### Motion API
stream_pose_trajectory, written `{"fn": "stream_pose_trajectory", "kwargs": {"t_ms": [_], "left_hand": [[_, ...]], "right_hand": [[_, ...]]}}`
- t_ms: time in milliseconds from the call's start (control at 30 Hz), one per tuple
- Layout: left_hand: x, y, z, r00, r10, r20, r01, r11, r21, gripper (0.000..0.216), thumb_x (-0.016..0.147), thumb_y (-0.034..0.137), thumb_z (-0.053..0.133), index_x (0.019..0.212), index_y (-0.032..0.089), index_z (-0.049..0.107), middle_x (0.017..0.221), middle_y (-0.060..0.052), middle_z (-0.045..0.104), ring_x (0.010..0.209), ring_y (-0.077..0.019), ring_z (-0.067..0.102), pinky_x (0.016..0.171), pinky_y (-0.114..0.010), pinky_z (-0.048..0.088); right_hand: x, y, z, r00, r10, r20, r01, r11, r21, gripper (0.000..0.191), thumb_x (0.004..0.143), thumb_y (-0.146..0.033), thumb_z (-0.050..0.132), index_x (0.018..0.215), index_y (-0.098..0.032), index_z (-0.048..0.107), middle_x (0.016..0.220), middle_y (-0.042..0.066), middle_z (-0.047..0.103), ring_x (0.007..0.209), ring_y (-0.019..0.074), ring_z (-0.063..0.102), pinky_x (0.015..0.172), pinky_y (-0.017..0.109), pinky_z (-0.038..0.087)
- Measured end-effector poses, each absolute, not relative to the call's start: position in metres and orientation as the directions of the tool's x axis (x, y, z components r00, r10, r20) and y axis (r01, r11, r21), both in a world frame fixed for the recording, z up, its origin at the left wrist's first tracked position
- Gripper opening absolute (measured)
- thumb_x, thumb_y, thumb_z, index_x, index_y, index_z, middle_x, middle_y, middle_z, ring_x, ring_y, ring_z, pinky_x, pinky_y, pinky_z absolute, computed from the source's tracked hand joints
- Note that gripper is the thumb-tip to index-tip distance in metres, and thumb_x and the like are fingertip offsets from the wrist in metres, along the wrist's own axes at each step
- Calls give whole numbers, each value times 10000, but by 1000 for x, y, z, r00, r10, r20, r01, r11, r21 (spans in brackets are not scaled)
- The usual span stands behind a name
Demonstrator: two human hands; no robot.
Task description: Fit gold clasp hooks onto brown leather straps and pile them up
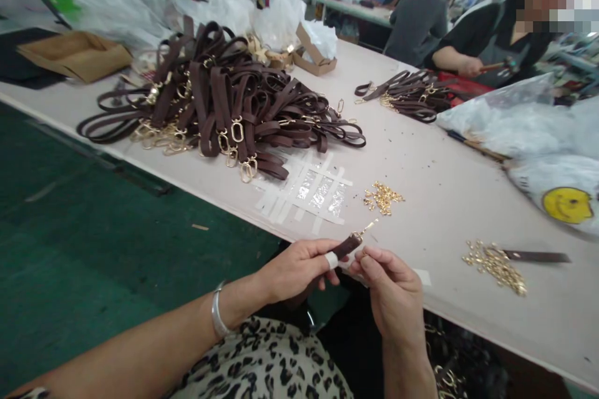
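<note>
My left hand (299,268) is closed around a dark brown leather strap (349,245), a white wrap on one finger. The strap's folded end points up and to the right, with a gold metal ring or clasp (369,227) sticking out of it. Beside that end, my right hand (390,274) pinches with thumb and fingertips; whatever it holds is too small to name. Just past the hands, a small heap of gold rivets (384,197) lies on the table (407,156). A second gold heap (498,267) lies further right, a brown strap piece (538,256) touching it.
A big pile of brown straps (262,100) with gold rings covers the table's left part. A smaller strap bundle (412,93) lies at the back. Plastic bags (528,118) stand right. Across the table, a person (496,31) holds a hammer (500,66). Tape strips (322,190) mark the near edge.
</note>
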State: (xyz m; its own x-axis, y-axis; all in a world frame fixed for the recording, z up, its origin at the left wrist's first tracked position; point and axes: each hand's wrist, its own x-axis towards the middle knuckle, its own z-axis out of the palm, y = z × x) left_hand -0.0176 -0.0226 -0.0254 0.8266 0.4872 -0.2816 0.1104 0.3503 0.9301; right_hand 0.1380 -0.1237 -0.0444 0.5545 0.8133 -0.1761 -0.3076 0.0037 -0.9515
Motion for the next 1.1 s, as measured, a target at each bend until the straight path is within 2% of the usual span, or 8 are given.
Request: {"fn": "stream_pose_trajectory", "kwargs": {"t_ms": [233, 500, 700, 833, 933, 1000, 1067, 1100], "left_hand": [[-16, -25, -19, 860, 480, -173, 65, 233, 970, 395, 967, 268, 489, 1337, 260, 629, 1123, -53, 698, 698, -94, 624, 644, -219, 470], [-19, -25, -22, 851, 499, -163, 148, 71, 986, 451, 977, 242, 445, 1410, 248, 569, 858, -13, 712, 619, -107, 635, 638, -219, 480], [-24, -26, -25, 857, 511, -69, 206, -216, 954, 547, 933, 135, 428, 1442, 309, 526, 963, 3, 730, 623, -93, 627, 703, -227, 520], [-20, -29, -30, 869, 494, -17, 168, -263, 950, 601, 896, 93, 428, 1449, 308, 518, 1037, -19, 719, 683, -106, 645, 744, -242, 536], [-16, -31, -29, 858, 506, -86, 172, -125, 977, 507, 940, 203, 442, 1431, 273, 549, 994, -43, 685, 692, -122, 639, 718, -254, 551], [-15, -31, -28, 832, 530, -163, 202, -16, 979, 479, 964, 298, 451, 1433, 281, 545, 985, -46, 653, 682, -123, 617, 656, -241, 537], [-16, -29, -28, 793, 563, -232, 238, 65, 969, 479, 973, 387, 459, 1432, 282, 547, 899, -33, 625, 660, -126, 573, 591, -226, 491], [-18, -28, -29, 768, 583, -265, 256, 100, 962, 486, 974, 423, 457, 1422, 266, 560, 820, -20, 604, 639, -127, 542, 568, -223, 460]], "right_hand": [[136, -123, -44, 536, 824, -184, -250, -53, -967, 189, 743, -332, 834, 873, -211, 769, 806, 13, 759, 780, 191, 733, 806, 351, 606], [137, -125, -49, 494, 846, -199, -186, -120, -975, 218, 776, -356, 806, 900, -193, 730, 867, 15, 758, 792, 184, 722, 800, 326, 580], [129, -124, -41, 496, 852, -166, -207, -70, -976, 207, 802, -316, 768, 833, -200, 599, 799, -17, 713, 740, 146, 682, 742, 291, 555], [125, -123, -38, 491, 862, -125, -167, -48, -985, 181, 840, -291, 713, 845, -213, 550, 763, -28, 691, 725, 143, 667, 729, 290, 532], [143, -132, -37, 507, 859, -73, 15, -93, -996, 175, 862, -340, 681, 907, -207, 577, 779, -5, 687, 732, 152, 651, 708, 292, 521], [173, -143, -38, 613, 789, 40, 281, -170, -944, 229, 870, -399, 662, 972, -201, 609, 841, 20, 699, 763, 160, 651, 719, 294, 526], [215, -157, -39, 690, 683, 239, 576, -320, -752, 280, 893, -437, 614, 1034, -196, 628, 921, 52, 719, 805, 171, 660, 771, 311, 528], [237, -163, -39, 684, 645, 342, 690, -419, -590, 296, 913, -447, 562, 1054, -196, 631, 940, 61, 726, 794, 173, 663, 780, 321, 527]]}}
